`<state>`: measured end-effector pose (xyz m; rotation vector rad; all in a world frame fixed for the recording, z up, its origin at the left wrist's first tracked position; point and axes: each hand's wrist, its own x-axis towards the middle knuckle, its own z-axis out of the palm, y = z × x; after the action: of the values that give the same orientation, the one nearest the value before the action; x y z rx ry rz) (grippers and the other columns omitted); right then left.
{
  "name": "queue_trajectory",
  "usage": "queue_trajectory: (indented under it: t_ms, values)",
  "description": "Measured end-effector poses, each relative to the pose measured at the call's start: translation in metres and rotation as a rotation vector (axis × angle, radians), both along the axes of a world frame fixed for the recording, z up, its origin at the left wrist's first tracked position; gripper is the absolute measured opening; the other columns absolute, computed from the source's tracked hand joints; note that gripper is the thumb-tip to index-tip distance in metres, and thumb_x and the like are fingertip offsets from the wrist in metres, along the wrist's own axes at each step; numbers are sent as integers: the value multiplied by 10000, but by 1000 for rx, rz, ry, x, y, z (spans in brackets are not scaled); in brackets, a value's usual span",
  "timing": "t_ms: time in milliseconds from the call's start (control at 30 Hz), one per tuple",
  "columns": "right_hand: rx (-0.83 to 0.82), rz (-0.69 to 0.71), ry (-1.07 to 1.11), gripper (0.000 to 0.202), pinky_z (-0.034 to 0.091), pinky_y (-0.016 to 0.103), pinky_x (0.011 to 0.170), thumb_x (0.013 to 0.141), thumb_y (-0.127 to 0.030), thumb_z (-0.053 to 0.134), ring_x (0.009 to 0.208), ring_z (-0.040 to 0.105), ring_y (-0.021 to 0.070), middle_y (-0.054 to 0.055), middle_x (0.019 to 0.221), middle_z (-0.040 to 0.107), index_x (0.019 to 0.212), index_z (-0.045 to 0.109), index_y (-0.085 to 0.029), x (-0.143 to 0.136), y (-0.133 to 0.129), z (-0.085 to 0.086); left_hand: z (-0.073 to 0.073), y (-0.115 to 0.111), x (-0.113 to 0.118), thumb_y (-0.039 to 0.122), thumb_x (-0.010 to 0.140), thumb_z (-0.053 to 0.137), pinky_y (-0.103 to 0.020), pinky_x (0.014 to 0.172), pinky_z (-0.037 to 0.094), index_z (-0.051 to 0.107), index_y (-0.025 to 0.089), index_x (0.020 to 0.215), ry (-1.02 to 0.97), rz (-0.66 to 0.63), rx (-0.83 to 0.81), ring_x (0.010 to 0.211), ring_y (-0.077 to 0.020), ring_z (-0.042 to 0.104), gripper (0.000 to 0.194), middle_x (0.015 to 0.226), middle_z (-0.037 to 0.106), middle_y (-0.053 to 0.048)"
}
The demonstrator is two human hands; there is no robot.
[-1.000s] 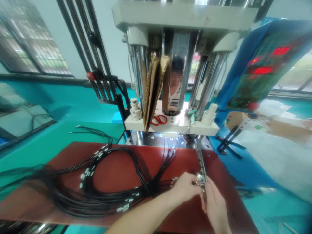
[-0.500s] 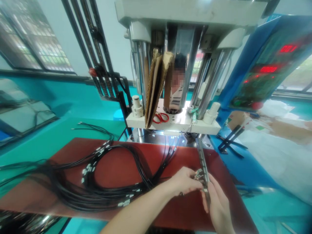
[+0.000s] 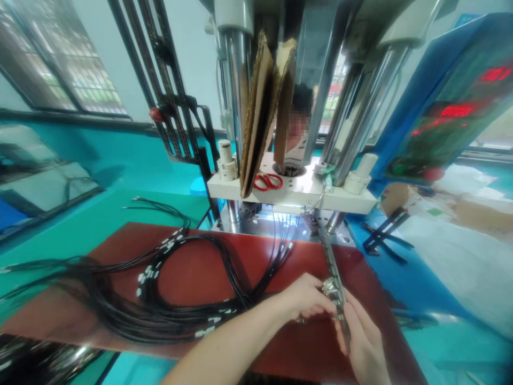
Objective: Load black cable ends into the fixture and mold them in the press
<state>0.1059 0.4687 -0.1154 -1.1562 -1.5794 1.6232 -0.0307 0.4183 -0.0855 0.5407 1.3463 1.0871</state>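
My right hand (image 3: 364, 329) grips a long narrow metal bar (image 3: 332, 262), tilted so its far end reaches the press base. My left hand (image 3: 308, 297) is closed around small shiny metal pieces (image 3: 330, 286), which it holds against the side of the bar. Their exact kind is too small to make out. To the left, a looped bundle of black cables (image 3: 160, 315) with white tags lies across the reddish-brown board (image 3: 192, 272). Several thin cable ends (image 3: 282, 251) run from it into the lit gap of the press.
The press (image 3: 244, 187) stands ahead, with folded cardboard (image 3: 256, 117) and red-handled scissors (image 3: 268, 182) on its lower plate. A blue control box (image 3: 444, 101) with red digits is at right, above black-handled pliers (image 3: 387, 235). A person appears behind the clear shield (image 3: 320, 101).
The camera has tipped downward and slightly left, so the press sits higher and further right. Both hands stay at the metal bar, with little visible movement.
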Motion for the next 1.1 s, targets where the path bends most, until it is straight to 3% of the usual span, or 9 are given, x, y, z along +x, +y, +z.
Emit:
queue_trajectory:
  t_ms: [200,300,400,500,600,800,967,1100]
  values:
    - [79,-12,-57,737,336,213,325,687,-647,553,375,394,96,-25,501,516,1208,538,-126,-4,-6,6,-2,2,1,189,511,668,-173,380,155,534,119,574,53,-3,-33,368,-44,318,164,416,386,49]
    - [130,13,-88,688,326,211,334,726,-622,527,371,372,89,-27,484,508,1213,542,-135,-6,-6,6,-11,0,2,196,548,637,-174,382,197,551,116,610,115,51,83,376,-52,338,133,432,420,41]
    - [73,3,-42,708,321,214,312,710,-622,548,350,368,91,-28,469,510,1217,533,-128,-4,-4,3,-19,-3,2,277,597,636,-173,411,268,568,112,667,188,110,223,434,-63,396,191,534,498,16]
    - [23,-34,13,684,321,203,305,722,-601,557,348,382,88,-24,495,538,1223,513,-138,-1,-2,1,-22,-2,-1,322,667,577,-178,432,281,491,129,636,193,198,286,445,-61,386,214,553,480,24]
    - [18,-40,46,634,318,188,314,749,-575,552,356,382,80,-34,489,525,1219,509,-152,1,-2,-1,-18,-1,-1,272,662,552,-183,422,243,460,143,632,206,215,252,421,-57,334,161,507,422,49]
    - [-69,-30,66,686,327,183,322,706,-586,599,389,413,88,-17,526,559,1233,490,-160,2,-1,-2,-5,1,1,227,586,592,-207,382,169,515,135,541,184,93,88,389,-68,278,129,400,351,53]
    - [-59,3,40,699,329,183,317,705,-604,588,403,420,95,-27,520,542,1236,489,-161,3,0,-2,-16,7,2,189,572,554,-210,395,166,553,130,550,207,128,112,395,-65,277,63,410,372,54]
    - [84,18,-43,687,344,185,332,731,-614,549,386,401,81,-44,504,498,1241,506,-156,1,-1,-6,-24,5,2,175,582,539,-204,445,226,571,117,546,264,147,193,453,-68,344,76,457,434,35]
